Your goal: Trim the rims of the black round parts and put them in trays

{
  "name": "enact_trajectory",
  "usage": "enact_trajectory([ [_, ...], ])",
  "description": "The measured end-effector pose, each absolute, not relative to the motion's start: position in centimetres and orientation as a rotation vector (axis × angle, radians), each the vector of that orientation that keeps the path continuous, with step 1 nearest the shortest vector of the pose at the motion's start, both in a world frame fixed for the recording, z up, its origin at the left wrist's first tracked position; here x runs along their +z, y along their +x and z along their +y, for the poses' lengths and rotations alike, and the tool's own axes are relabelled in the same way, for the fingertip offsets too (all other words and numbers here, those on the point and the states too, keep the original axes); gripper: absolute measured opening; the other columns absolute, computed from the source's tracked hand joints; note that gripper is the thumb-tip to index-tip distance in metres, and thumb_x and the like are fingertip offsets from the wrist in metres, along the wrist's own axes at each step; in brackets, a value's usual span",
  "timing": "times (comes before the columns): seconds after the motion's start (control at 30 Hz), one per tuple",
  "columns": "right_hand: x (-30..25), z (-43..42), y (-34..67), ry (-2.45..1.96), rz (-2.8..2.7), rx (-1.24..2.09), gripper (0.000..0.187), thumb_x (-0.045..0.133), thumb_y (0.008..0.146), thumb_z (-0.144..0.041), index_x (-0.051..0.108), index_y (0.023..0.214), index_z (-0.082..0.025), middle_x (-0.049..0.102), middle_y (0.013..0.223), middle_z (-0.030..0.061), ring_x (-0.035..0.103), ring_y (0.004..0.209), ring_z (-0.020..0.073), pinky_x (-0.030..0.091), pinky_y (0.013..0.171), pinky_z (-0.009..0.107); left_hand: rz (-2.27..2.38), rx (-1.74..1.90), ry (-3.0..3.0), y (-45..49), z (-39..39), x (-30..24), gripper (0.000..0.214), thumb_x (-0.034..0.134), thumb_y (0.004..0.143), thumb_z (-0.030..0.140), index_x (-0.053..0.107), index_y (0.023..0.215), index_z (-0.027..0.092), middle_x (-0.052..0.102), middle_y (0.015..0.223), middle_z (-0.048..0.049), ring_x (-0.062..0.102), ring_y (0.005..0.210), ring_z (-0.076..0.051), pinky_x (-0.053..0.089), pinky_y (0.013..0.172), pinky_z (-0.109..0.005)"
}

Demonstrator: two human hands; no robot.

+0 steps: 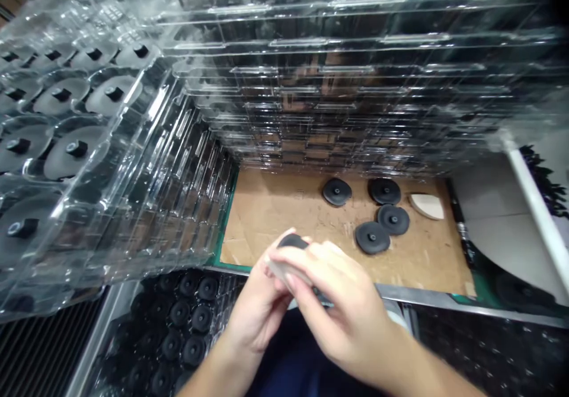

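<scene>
My left hand [260,302] and my right hand [342,308] meet in front of me, above the near edge of a brown cardboard sheet [275,213]. Together they close on a small black disc [293,242], whose rim shows above my fingers. My right fingers also press a pale flat piece [284,272] against it; what that piece is I cannot make out. Several more black discs [372,237] with raised centre knobs lie loose on the cardboard, to the right of my hands.
Stacks of clear plastic trays [338,89] rise behind the cardboard and on the left [89,148], the left ones holding black discs. A tray of discs [186,320] sits low at the left. A white wedge [427,205] lies at the right, beside a white pole [533,201].
</scene>
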State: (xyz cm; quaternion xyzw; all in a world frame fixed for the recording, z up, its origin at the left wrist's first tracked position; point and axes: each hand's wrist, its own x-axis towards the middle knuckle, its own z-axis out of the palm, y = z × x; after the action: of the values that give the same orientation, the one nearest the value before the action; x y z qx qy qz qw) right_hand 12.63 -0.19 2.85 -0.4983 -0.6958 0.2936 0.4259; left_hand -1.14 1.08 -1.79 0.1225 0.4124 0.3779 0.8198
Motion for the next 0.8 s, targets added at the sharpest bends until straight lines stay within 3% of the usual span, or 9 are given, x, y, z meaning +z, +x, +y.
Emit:
enact_trajectory([
  [0.1, 2.9, 0.1, 12.4, -1.281, -1.822, 0.869, 0.020, 0.048, 0.090, -0.012, 0.065, 0.099, -0.017, 0.072, 0.090, 0.0024, 0.063, 0.076, 0.0140, 0.048, 0.069, 0.027, 0.939, 0.812, 0.271, -1.2, 1.2, -1.6, 0.049, 0.081, 0.063, 0.020, 0.067, 0.109, 0.027, 0.072, 0.106, -0.0020, 0.068, 0.098, -0.021, 0.055, 0.085, -0.028],
  [0.23, 2.8, 0.5, 12.0, -1.318, -1.763, 0.525, 0.026, 0.041, 0.091, -0.012, 0.062, 0.106, -0.008, 0.070, 0.092, 0.0104, 0.061, 0.077, 0.0185, 0.046, 0.070, 0.033, 0.913, 0.754, 0.283, -0.7, 1.2, -0.9, 0.057, 0.086, 0.056, 0.030, 0.068, 0.110, 0.022, 0.073, 0.104, -0.0056, 0.064, 0.105, -0.025, 0.050, 0.094, -0.031],
  [0.37, 3.1, -1.2, 13.2, -1.197, -1.852, 0.717, 0.023, 0.045, 0.089, -0.009, 0.062, 0.104, -0.011, 0.067, 0.079, 0.0038, 0.057, 0.069, 0.0139, 0.044, 0.066, 0.027, 0.853, 0.763, 0.294, -1.2, 1.4, -0.5, 0.052, 0.087, 0.053, 0.030, 0.072, 0.103, 0.028, 0.074, 0.104, -0.0016, 0.067, 0.097, -0.020, 0.052, 0.088, -0.026],
  [0.47, 3.4, -2.1, 14.8, -1.348, -1.867, 0.701, 0.021, 0.047, 0.088, -0.008, 0.062, 0.102, -0.013, 0.064, 0.075, 0.0008, 0.052, 0.063, 0.0119, 0.039, 0.061, 0.026, 0.824, 0.746, 0.264, -1.3, 1.6, -0.6, 0.055, 0.089, 0.049, 0.023, 0.073, 0.101, 0.028, 0.074, 0.102, -0.0004, 0.068, 0.092, -0.017, 0.054, 0.081, -0.022],
  [0.57, 3.5, -1.0, 15.6, -1.451, -1.930, 0.499, 0.023, 0.046, 0.089, -0.008, 0.064, 0.101, -0.013, 0.061, 0.072, 0.0017, 0.048, 0.063, 0.0140, 0.034, 0.061, 0.030, 0.797, 0.752, 0.230, -0.9, 1.6, -0.6, 0.053, 0.086, 0.053, 0.015, 0.073, 0.103, 0.027, 0.075, 0.098, 0.0013, 0.068, 0.089, -0.013, 0.052, 0.081, -0.017],
  [0.63, 3.2, 0.4, 15.7, -1.279, -2.017, 0.405, 0.027, 0.042, 0.091, -0.010, 0.067, 0.097, -0.017, 0.059, 0.070, 0.0012, 0.044, 0.063, 0.0153, 0.031, 0.063, 0.031, 0.764, 0.742, 0.226, -0.6, 1.5, -0.3, 0.047, 0.085, 0.057, 0.019, 0.073, 0.101, 0.025, 0.075, 0.102, 0.0006, 0.067, 0.095, -0.015, 0.051, 0.085, -0.019],
  [0.73, 2.8, 2.1, 15.6, -0.984, -2.061, 0.598, 0.030, 0.040, 0.094, -0.013, 0.069, 0.096, -0.021, 0.061, 0.072, 0.0001, 0.047, 0.066, 0.0146, 0.034, 0.067, 0.030, 0.701, 0.708, 0.274, -0.6, 1.3, 0.0, 0.046, 0.086, 0.057, 0.031, 0.073, 0.099, 0.019, 0.075, 0.100, -0.0040, 0.067, 0.098, -0.019, 0.052, 0.087, -0.022],
  [0.8, 2.8, 2.4, 15.4, -1.105, -2.026, 0.678, 0.028, 0.042, 0.093, -0.011, 0.068, 0.099, -0.018, 0.063, 0.077, 0.0017, 0.050, 0.070, 0.0144, 0.035, 0.066, 0.030, 0.700, 0.675, 0.290, -0.6, 1.3, 0.1, 0.042, 0.084, 0.060, 0.029, 0.073, 0.097, 0.013, 0.076, 0.087, -0.0055, 0.069, 0.085, -0.018, 0.054, 0.079, -0.022],
])
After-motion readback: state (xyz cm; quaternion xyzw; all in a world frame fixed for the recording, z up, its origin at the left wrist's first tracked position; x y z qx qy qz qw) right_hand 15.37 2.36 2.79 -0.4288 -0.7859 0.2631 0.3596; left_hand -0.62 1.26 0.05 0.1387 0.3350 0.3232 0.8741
